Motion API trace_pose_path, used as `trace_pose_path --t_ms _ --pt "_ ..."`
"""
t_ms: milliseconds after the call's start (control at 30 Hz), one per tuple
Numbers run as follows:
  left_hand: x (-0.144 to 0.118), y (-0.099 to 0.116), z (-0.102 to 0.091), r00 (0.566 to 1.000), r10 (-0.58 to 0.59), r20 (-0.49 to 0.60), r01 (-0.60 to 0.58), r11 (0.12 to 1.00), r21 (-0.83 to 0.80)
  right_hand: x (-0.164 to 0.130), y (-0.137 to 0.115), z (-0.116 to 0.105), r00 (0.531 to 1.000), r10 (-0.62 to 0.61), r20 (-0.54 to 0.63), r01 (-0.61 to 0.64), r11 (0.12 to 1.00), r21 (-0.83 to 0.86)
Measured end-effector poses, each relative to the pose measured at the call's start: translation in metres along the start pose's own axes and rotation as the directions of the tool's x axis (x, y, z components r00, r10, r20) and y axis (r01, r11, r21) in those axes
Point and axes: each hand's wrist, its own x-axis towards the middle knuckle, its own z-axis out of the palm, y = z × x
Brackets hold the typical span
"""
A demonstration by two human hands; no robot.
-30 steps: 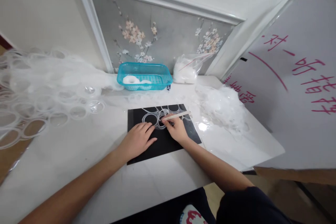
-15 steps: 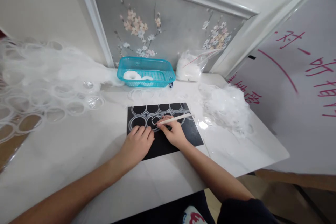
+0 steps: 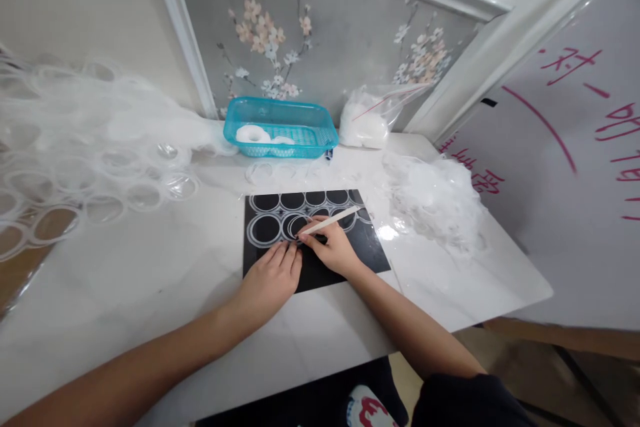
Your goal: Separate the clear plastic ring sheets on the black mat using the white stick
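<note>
A black sheet (image 3: 320, 273) lies on the white table, with a strip of clear film cut into joined white-edged rings (image 3: 264, 229) across its upper half. My right hand (image 3: 333, 250) pinches a slim white stick (image 3: 333, 220), its far end slanting up to the right. The stick's near tip meets one ring of the film, where a thin ring edge looks partly lifted. Resting flat at the lower edge of the film, my left hand (image 3: 275, 277) has its fingers stretched forward, close to the right fingertips. Whether either hand also grips the film is too small to tell.
Behind the sheet stands a blue plastic basket (image 3: 280, 152) with white rings (image 3: 253, 134) in it. A clear bag of white material (image 3: 367, 123) is beside it. Ring-cut film is heaped at left (image 3: 110, 133); scrap film (image 3: 435, 203) piles at right, near a whiteboard (image 3: 560, 227).
My left hand has slid slightly right, nearer the right fingertips. The right hand stays at the same ring with the stick. The whole view has shifted a little.
</note>
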Motion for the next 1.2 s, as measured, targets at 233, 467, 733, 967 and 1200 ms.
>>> trace_pose_path --t_ms 233,467,733,967,1200 --pt "-0.001 0.0 0.001 1.0 -0.013 -0.008 0.013 1.0 -0.008 0.001 0.001 -0.001 0.999 -0.005 0.032 0.004 1.0 0.017" --pt "0.001 -0.002 0.005 0.994 -0.046 0.095 0.058 0.99 -0.13 -0.006 -0.001 -0.001 0.997 -0.066 0.037 0.071 0.984 -0.163" --pt "0.006 -0.001 -0.002 0.976 -0.04 0.214 0.079 0.981 -0.176 -0.014 0.0 0.003 0.946 -0.282 0.161 0.324 0.844 -0.427" --pt "-0.003 0.008 0.008 0.991 -0.091 0.098 0.098 0.993 -0.069 -0.008 -0.004 0.005 0.978 -0.208 0.025 0.204 0.921 -0.331" --pt "0.002 0.005 0.006 0.985 -0.146 0.09 0.16 0.972 -0.173 -0.007 -0.003 0.004 0.984 -0.177 0.026 0.177 0.938 -0.298"
